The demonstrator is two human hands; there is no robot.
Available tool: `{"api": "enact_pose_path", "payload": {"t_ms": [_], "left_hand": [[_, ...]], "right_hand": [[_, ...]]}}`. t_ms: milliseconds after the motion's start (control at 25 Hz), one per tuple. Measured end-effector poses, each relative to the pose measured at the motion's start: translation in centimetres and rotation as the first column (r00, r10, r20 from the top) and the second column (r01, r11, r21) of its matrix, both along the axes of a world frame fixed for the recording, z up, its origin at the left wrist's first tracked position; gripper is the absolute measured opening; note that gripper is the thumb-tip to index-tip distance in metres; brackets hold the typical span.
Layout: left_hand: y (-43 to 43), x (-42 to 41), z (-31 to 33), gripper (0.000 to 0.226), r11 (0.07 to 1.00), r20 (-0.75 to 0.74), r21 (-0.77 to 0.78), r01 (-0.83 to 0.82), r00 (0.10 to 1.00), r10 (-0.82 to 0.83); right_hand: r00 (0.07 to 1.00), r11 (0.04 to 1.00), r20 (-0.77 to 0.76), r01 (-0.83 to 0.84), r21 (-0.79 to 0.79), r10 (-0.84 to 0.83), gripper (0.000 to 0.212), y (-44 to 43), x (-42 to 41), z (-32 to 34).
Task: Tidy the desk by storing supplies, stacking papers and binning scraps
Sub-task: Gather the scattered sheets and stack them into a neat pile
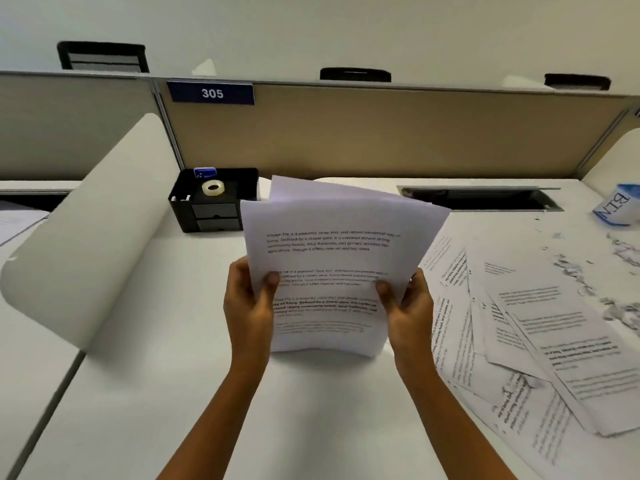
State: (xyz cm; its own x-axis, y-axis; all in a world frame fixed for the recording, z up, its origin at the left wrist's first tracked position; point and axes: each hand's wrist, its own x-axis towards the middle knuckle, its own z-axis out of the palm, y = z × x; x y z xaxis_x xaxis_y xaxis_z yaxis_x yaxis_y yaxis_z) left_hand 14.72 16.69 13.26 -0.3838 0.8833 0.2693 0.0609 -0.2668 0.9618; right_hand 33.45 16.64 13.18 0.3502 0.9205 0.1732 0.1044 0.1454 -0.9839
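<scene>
A sheaf of printed papers (332,258) stands upright on its lower edge on the white desk (156,393), its sheets slightly fanned at the top. My left hand (247,306) grips its left edge, thumb on the front sheet. My right hand (407,306) grips its right edge the same way. More printed sheets (512,341) lie spread and overlapping on the desk to the right. Torn paper scraps (609,289) are scattered at the far right. A black desk organizer (214,209) at the back left holds a tape roll (213,188) and a blue item (205,173).
A small container labelled BIN (618,206) stands at the far right edge. A cable slot (481,199) opens in the desk behind the papers. A curved white divider (93,237) rises on the left, and a beige partition (381,133) with a "305" sign closes the back.
</scene>
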Motion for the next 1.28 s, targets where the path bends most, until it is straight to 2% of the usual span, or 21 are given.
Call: {"api": "enact_pose_path", "payload": {"t_ms": [160,320,520,680,840,1120,1280], "left_hand": [[-0.9,3.0,0.5,0.019,0.997,0.044,0.052,-0.064,0.997,0.062],[-1.8,4.7,1.3,0.007,0.983,0.118,0.123,-0.139,0.985,0.125],[-3.3,5.8,0.8,0.014,0.977,0.052,0.130,-0.169,0.985,0.163],[-4.5,6.2,0.2,0.009,0.972,0.024,0.099,-0.214,0.977,0.212],[-5.5,6.8,0.2,0.008,0.967,0.014,0.087,-0.238,0.971,0.238],[-5.6,7.6,-2.3,0.020,0.974,-0.004,-0.034,-0.225,0.974,0.225],[-4.7,7.5,-1.9,0.022,0.961,-0.013,-0.046,-0.274,0.962,0.274]], "right_hand": [[0.991,0.995,-0.096,-0.098,-0.019,0.095,0.041,-0.2,2.5,0.0],[0.962,0.971,-0.138,-0.225,0.079,0.234,0.047,-0.9,4.3,0.6],[0.925,0.934,-0.134,-0.344,0.101,0.355,0.026,-1.6,6.2,-0.1],[0.894,0.898,-0.100,-0.429,0.094,0.437,0.026,-1.3,6.5,-0.3],[0.884,0.881,-0.051,-0.455,0.129,0.464,0.028,-0.5,7.5,0.1],[0.892,0.894,-0.063,-0.449,0.007,0.448,0.028,-1.5,7.6,-3.2],[0.899,0.906,-0.144,-0.422,-0.034,0.413,0.028,-0.6,6.9,-3.3]]}}
